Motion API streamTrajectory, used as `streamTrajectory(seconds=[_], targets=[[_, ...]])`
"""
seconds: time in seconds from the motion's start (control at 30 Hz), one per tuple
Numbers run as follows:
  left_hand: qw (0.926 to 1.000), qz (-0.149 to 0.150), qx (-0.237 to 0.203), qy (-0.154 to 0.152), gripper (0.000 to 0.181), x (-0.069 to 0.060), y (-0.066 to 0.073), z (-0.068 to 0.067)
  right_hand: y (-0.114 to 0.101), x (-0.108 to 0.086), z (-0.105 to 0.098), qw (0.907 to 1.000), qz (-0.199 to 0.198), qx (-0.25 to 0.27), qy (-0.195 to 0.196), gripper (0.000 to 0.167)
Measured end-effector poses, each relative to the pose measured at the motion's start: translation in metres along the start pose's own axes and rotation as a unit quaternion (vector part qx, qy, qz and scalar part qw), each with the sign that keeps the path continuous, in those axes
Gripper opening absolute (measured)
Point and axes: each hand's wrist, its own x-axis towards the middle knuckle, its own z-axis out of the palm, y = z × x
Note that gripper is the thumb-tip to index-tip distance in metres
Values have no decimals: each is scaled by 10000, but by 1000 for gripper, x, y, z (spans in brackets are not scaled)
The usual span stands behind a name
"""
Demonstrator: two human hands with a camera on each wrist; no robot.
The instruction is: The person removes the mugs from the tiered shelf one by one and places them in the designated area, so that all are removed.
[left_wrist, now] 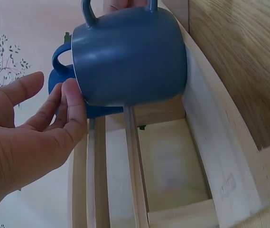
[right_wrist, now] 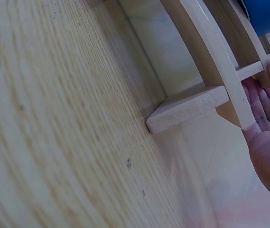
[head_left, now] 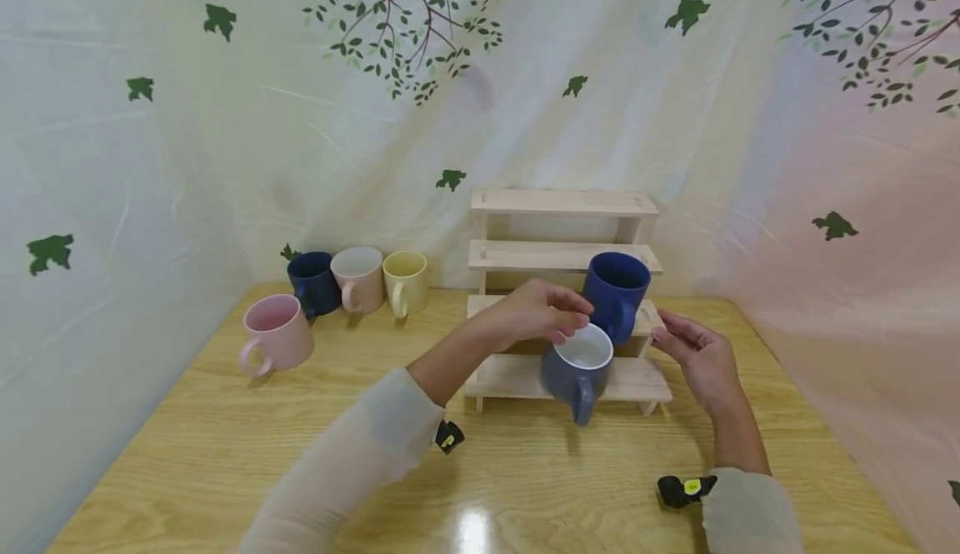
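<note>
Grey-blue rounded mug (head_left: 574,376), wooden rack (head_left: 525,254)

Soft light casts faint shadows and a white glare on the table (head_left: 555,496).

The counter (head_left: 555,487) is glossy, grained wood; the stepped shelf (head_left: 525,255) is matt wood, the near right mug (head_left: 567,377) smooth, ceramic-looking, the far curtain (head_left: 360,154) creased cloth.

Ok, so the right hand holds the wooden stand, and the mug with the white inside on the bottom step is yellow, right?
Not quite: the head view shows that mug is grey-blue, not yellow. Its inside is white, it is on the bottom step, and the right hand holds the wooden stand.
</note>
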Motion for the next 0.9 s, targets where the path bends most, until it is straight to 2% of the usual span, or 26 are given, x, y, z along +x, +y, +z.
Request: streamTrajectory(seconds=[0.27,0.5,0.9], targets=[[9992,19,-377,-152,24,11,7,15,1,1,0,9999,-2,89,56,52],[9977,0,-673,-91,23,17,9,25,1,1,0,9998,119,-109,124,53],[9921,-226,-1221,182,24,25,10,42,3,2,1,9996,-108,252,-17,51]])
